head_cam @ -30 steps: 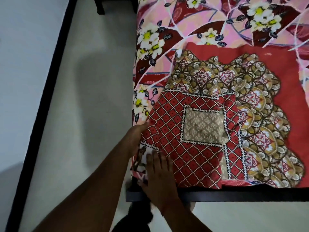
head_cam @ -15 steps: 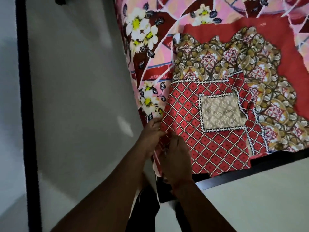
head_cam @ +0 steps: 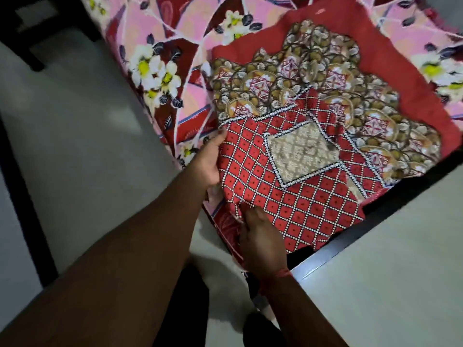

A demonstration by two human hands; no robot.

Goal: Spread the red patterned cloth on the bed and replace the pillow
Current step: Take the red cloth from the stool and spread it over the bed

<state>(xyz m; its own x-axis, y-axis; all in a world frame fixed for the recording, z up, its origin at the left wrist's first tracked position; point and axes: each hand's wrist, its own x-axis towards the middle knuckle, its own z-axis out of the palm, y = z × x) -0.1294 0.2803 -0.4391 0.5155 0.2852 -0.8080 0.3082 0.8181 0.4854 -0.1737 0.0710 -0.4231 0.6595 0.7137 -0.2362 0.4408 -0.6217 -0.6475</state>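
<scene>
The red patterned cloth lies folded at the corner of the bed — the left hand grips its left edge, the right hand pinches its near edge, over pink floral bedding.

Lighting is dim and uneven. The brightest zone falls on the red patterned cloth and the floral bedsheet; colours there read saturated. The pale floor shows a soft grey gradient with a faint brighter patch. The upper left corner and the lower foreground sink into near black. Overall sharpness is soft, with motion smear on the sheet's flowers at the right edge. Wide-angle bending skews straight lines at the margins.
</scene>
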